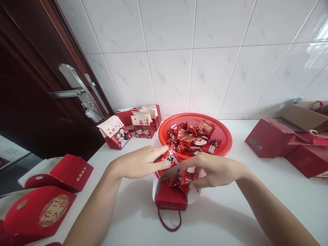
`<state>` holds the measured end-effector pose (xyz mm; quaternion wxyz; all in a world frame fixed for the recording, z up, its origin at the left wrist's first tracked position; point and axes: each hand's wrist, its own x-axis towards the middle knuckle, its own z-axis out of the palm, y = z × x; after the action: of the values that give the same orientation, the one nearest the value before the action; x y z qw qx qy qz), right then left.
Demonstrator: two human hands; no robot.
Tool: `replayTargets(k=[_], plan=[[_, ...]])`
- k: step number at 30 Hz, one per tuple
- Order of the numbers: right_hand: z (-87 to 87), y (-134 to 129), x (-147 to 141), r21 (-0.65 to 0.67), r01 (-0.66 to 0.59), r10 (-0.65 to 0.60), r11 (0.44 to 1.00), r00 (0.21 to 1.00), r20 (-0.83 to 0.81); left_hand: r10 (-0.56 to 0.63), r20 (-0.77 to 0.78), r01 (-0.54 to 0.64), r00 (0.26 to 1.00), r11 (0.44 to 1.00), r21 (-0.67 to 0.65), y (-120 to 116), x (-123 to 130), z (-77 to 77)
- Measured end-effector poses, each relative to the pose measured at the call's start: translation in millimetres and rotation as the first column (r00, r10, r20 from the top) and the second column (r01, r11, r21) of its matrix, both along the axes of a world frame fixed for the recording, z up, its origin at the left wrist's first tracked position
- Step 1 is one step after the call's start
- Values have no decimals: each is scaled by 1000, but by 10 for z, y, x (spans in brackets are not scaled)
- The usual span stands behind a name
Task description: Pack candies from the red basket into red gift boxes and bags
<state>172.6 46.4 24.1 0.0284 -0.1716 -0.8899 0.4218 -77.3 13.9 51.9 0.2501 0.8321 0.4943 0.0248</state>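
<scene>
The open red box (170,196) lies at lower centre, below the left hand (143,162) pinching a packet (167,160), and nearer the right hand (217,169), which grips wrapped candy (188,178).

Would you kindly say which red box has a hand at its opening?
The centre red box with the cord handle: the right hand holds a wrapped sweet there; no hand touches the others.

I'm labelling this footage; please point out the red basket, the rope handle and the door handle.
Red basket (220,131), head view: inner wall, right.
Rope handle (171,229), head view: bottom of its loop.
Door handle (66,93), head view: middle of its lever.
</scene>
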Motion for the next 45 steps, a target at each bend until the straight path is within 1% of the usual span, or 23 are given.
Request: replayTargets(k=[3,6,9,11,14,16,18,20,25,27,28,30,33,35,37,41,43,45], plan=[[-1,-7,0,-28,57,-57,998,998,4,3,3,-3,1000,1000,-4,2,0,1],[8,-32,-7,8,66,-66,998,998,-18,0,17,0,1000,1000,3,-2,2,3],[-4,-48,-29,-51,79,-81,996,997,-19,-4,8,3,1000,1000,21,1,3,-4],[-40,-53,-62,-68,155,-156,986,988,-7,-10,-9,11,1000,999,34,7,0,-14],[-117,-60,-128,-30,285,-284,958,958,24,-21,-17,21,1000,999,29,16,-7,-30],[-153,-70,-161,-58,292,-289,955,956,59,-6,-9,6,1000,1000,9,17,-11,-34],[-161,-81,-175,-85,260,-254,962,965,68,16,-1,-16,1000,1000,-11,15,-11,-34],[-144,-94,-177,-80,229,-225,970,973,52,23,3,-23,1000,1000,-20,13,-7,-30],[-104,-152,-204,-56,176,-174,983,984,46,-21,29,21,999,1000,10,15,4,-29],[-113,-188,-218,-49,124,-123,991,992,21,-23,30,22,999,1000,7,16,8,-31],[-123,-206,-221,-48,77,-78,996,997,-13,-17,19,17,1000,1000,-4,16,10,-31],[-150,-239,-215,-41,-68,64,997,994,-88,-4,-10,4,1000,1000,-30,16,12,-26],[-195,-270,-195,5,-279,278,960,955,-106,-5,-25,4,1000,999,-46,8,17,-6],[-212,-284,-184,42,-355,358,934,930,-88,-30,-25,29,999,999,-34,-5,31,6],[-206,-301,-176,81,-385,391,919,917,-79,-73,-35,73,997,997,-21,-25,62,7],[-153,-352,-151,158,-367,377,917,925,-36,-159,-47,158,986,987,-28,-73,155,-37],[-127,-375,-135,174,-358,367,917,930,-19,-160,-82,158,984,987,-31,-89,189,-66],[-108,-387,-116,167,-357,363,919,932,-6,-137,-124,133,983,990,-40,-97,199,-85]])
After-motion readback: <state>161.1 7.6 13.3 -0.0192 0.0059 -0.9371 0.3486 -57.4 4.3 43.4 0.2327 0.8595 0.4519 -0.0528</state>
